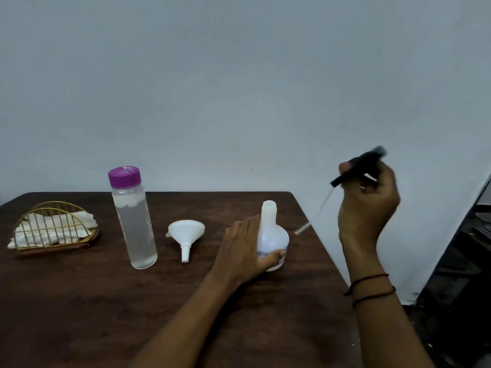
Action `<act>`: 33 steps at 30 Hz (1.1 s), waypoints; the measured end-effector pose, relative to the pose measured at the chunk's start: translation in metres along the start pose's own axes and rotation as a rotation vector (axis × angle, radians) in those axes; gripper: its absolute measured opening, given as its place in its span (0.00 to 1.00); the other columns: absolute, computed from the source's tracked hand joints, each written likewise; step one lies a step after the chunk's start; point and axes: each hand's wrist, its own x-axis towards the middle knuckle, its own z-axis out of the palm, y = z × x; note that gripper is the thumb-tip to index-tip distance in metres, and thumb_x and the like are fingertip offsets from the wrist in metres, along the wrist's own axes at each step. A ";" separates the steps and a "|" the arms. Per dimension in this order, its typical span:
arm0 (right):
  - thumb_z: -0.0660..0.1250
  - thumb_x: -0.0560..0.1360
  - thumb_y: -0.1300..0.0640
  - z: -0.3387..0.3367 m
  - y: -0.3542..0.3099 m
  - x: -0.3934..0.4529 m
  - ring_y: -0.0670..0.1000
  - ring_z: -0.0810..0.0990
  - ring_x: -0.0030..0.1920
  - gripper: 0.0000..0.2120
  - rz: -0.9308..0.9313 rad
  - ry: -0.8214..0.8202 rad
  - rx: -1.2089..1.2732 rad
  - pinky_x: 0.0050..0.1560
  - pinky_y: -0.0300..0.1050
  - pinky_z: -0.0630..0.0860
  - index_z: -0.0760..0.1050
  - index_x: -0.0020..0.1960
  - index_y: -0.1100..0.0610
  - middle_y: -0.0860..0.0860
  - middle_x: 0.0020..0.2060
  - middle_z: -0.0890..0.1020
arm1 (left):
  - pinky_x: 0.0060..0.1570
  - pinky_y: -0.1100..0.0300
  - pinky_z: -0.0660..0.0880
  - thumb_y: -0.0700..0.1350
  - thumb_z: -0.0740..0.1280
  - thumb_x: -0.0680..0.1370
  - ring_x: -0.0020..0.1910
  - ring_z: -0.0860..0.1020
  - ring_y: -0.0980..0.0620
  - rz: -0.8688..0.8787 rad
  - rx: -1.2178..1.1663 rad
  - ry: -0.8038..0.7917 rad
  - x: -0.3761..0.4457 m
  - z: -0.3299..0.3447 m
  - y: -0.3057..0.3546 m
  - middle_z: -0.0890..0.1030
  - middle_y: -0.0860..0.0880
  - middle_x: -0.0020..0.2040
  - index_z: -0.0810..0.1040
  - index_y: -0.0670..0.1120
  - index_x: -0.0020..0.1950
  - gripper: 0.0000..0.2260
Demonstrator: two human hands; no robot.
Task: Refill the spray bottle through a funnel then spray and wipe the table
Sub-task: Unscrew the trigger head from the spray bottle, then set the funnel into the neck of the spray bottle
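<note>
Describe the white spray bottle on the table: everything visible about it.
The white translucent plastic spray bottle stands upright on the dark brown wooden table, right of the white plastic funnel. It has a bulbous body narrowing to a slim neck whose mouth is open, with no cap. A label with dark lettering bands its lower body. The left hand grips it, thumb across the label. Its black spray head, with dip tube, is held apart in the right hand.

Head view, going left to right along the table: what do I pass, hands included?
Wire napkin holder → clear water bottle with purple cap → white funnel → left hand gripping the open white spray bottle → right hand holding the black sprayer head above the table edge.
</note>
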 end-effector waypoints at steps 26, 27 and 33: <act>0.75 0.72 0.48 0.003 0.100 -0.042 0.60 0.80 0.50 0.21 0.358 -0.804 -1.028 0.41 0.44 0.67 0.75 0.54 0.62 0.59 0.52 0.81 | 0.44 0.56 0.70 0.64 0.68 0.71 0.44 0.70 0.55 0.043 -0.018 -0.039 -0.002 -0.011 -0.008 0.69 0.55 0.47 0.70 0.49 0.54 0.23; 0.75 0.72 0.47 0.002 0.100 -0.043 0.60 0.80 0.50 0.20 0.356 -0.806 -1.022 0.41 0.44 0.67 0.75 0.53 0.61 0.59 0.52 0.81 | 0.44 0.56 0.71 0.65 0.68 0.71 0.44 0.70 0.54 0.042 -0.014 -0.039 -0.002 -0.011 -0.009 0.69 0.55 0.47 0.70 0.49 0.54 0.23; 0.74 0.72 0.45 0.002 0.094 -0.043 0.57 0.79 0.47 0.19 0.369 -0.818 -1.020 0.42 0.44 0.70 0.71 0.46 0.58 0.57 0.50 0.81 | 0.43 0.56 0.71 0.64 0.69 0.71 0.44 0.70 0.55 0.041 -0.011 -0.035 -0.003 -0.013 -0.008 0.69 0.55 0.46 0.70 0.49 0.53 0.22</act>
